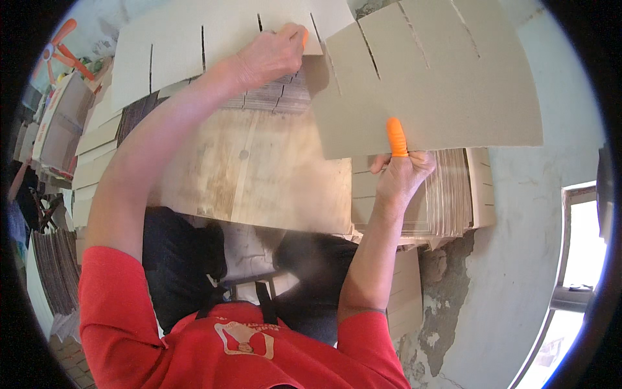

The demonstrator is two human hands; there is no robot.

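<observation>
My right hand (407,174) grips the near edge of a slotted grey-brown cardboard sheet (440,97), its thumb in an orange rubber finger cot (396,136) lying on top. The sheet is raised and tilted, with narrow slits along its far side. Farther left, my left hand (275,57) is closed at the near corner of a paler slotted cardboard sheet (175,48). Orange shows at its fingertip too; its other fingers are partly hidden. Below that hand lies a stack of slotted cardboard (275,96) on a wooden board (227,162).
On the right, a thick stack of cardboard sheets (450,194) stands beside the board, near a peeling wall (518,240). More stacked cardboard (55,266) is at the left. An open carton (61,126) and an orange-bladed fan (61,52) are at the far left.
</observation>
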